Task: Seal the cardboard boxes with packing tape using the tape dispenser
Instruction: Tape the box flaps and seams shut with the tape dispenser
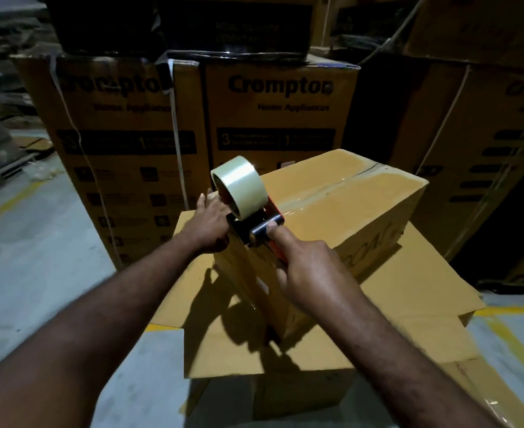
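A plain brown cardboard box (347, 205) sits on top of flattened cardboard sheets. Clear tape runs along its top seam and shines in the light. At the near end of that seam sits the tape dispenser (254, 223), red and black, carrying a roll of clear tape (239, 185). My right hand (307, 270) grips the dispenser's handle, thumb stretched forward onto its black front part. My left hand (211, 223) lies flat against the box's near left corner beside the roll, fingers straight.
Flattened cardboard sheets (408, 304) lie over a lower box (300, 393) beneath the work. Tall printed appliance cartons (124, 143) are stacked right behind and to the right (486, 149). Grey concrete floor (38, 257) with yellow lines lies to the left.
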Demonstrator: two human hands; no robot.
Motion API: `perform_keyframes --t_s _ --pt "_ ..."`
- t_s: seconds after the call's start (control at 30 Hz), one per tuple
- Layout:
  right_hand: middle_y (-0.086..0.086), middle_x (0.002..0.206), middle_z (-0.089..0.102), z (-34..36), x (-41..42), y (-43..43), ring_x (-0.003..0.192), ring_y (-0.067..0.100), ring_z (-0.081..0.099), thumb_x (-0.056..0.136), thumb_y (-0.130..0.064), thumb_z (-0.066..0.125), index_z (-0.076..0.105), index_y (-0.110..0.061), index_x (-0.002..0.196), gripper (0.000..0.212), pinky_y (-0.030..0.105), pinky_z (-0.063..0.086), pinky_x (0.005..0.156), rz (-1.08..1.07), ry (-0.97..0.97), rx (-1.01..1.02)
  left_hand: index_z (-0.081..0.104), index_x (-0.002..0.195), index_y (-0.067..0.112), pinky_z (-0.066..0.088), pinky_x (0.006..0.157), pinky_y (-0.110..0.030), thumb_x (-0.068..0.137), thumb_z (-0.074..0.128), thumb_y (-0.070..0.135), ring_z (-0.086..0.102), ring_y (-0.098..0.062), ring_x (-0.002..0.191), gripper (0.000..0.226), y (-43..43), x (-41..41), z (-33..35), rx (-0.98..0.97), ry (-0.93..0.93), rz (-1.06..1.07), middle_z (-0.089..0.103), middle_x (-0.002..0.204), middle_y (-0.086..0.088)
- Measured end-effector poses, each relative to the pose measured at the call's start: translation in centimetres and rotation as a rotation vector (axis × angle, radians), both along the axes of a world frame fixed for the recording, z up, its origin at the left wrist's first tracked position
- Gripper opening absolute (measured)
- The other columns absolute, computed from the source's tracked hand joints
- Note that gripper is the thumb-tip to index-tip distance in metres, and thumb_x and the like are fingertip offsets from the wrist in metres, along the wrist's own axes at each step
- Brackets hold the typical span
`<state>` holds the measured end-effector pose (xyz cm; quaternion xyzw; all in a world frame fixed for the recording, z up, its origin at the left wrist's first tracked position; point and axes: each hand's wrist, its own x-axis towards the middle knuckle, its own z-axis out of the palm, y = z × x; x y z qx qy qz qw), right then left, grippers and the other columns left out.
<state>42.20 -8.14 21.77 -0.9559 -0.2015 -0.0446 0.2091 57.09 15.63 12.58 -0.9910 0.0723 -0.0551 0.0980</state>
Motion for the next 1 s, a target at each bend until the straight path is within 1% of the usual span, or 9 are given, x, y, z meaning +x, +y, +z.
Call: perform_keyframes --t_s 0.17,0.37,0.43,0.47,0.53,0.6,0.7,0.87,1.0 --pt "-0.012 0.076 0.049 -0.3 -2.4 -2.9 0.064 0.003 0.054 0.100 -0.023 0.052 0.016 -0.050 0.143 0.062 0.017 0.049 0.053 0.048 -0.027 0.015 0.018 0.162 0.028 -0.007 0.119 -0.070 0.090 0.061 0.015 -0.016 -0.033 0.155 0.084 0.0 -0.1 -0.9 -0.083 -0.011 0.100 0.004 0.170 -0.010" --pt "-0.009 0.084 0.052 -0.4 -5.6 -5.2 0.070 0.004 0.052 0.100 -0.023 0.053 0.013 -0.045 0.149 0.067 0.013 0.039 0.056 0.067 -0.047 -0.028 0.023 0.160 0.025 -0.015 0.115 -0.071 0.095 0.055 0.007 -0.015 -0.034 0.155 0.075 -1.7 -1.0 1.2 -0.197 0.087 0.192 0.001 0.170 -0.009" --pt "-0.011 0.085 0.054 -0.1 -5.8 -5.5 0.073 0.004 0.055 0.100 -0.022 0.053 0.018 -0.044 0.147 0.063 0.015 0.045 0.059 0.065 -0.045 -0.013 0.038 0.152 0.027 -0.004 0.116 -0.069 0.091 0.064 0.020 0.009 -0.040 0.154 0.067 -1.9 -0.4 2.1 -0.531 0.157 0.212 0.017 0.167 -0.015" --pt "-0.011 0.086 0.055 -0.1 -5.8 -5.6 0.074 0.004 0.057 0.100 -0.021 0.053 0.020 -0.043 0.146 0.061 0.016 0.048 0.060 0.068 -0.050 -0.011 0.052 0.140 0.030 0.024 0.116 -0.071 0.085 0.068 0.028 0.031 -0.042 0.146 0.057 -2.1 -0.3 2.3 -0.827 0.132 0.211 0.032 0.160 -0.019" --pt "-0.010 0.085 0.057 -0.2 -5.9 -5.8 0.073 0.005 0.058 0.099 -0.019 0.054 0.023 -0.042 0.145 0.060 0.017 0.050 0.060 0.067 -0.053 -0.002 0.063 0.123 0.032 0.059 0.077 -0.045 0.087 0.065 0.039 0.060 -0.038 0.120 0.037 -3.0 -0.5 2.0 -1.415 -0.038 0.291 0.050 0.145 -0.019" --pt "-0.008 0.086 0.061 -0.2 -5.9 -5.8 0.073 0.006 0.061 0.099 -0.017 0.053 0.025 -0.043 0.145 0.060 0.022 0.054 0.060 0.061 -0.052 0.007 0.048 0.144 0.024 0.059 0.061 -0.035 0.100 0.054 0.049 0.066 -0.032 0.106 0.051 -4.3 -0.5 0.5 -1.757 0.004 0.425 0.054 0.142 -0.017" --pt "-0.007 0.086 0.060 0.1 -5.8 -5.8 0.073 0.008 0.060 0.101 -0.017 0.052 0.026 -0.043 0.143 0.056 0.026 0.056 0.063 0.061 -0.067 -0.003 0.043 0.150 0.006 0.061 0.056 -0.033 0.102 0.051 0.056 0.063 -0.031 0.107 0.070 -6.2 -0.7 -1.6 -1.883 0.130 0.526 0.053 0.144 -0.020" --pt "-0.010 0.081 0.054 -0.2 -6.0 -6.3 0.068 0.004 0.057 0.100 -0.020 0.052 0.025 -0.044 0.145 0.058 0.024 0.056 0.058 0.058 -0.054 0.016 0.013 0.160 0.034 0.041 0.108 -0.066 0.041 0.077 0.091 0.033 -0.042 0.146 0.147 -6.8 1.2 -4.8 -1.814 0.116 0.461 0.022 0.166 -0.016" --pt "-0.012 0.077 0.050 -0.5 -6.8 -8.3 0.067 0.003 0.056 0.100 -0.023 0.053 0.028 -0.046 0.141 0.054 0.020 0.052 0.059 0.048 -0.027 0.056 -0.023 0.157 0.035 0.022 0.120 -0.065 0.093 0.073 0.030 0.001 -0.039 0.155 0.115 -9.0 -1.9 -1.3 -1.598 -0.018 0.396 -0.018 0.169 -0.007"
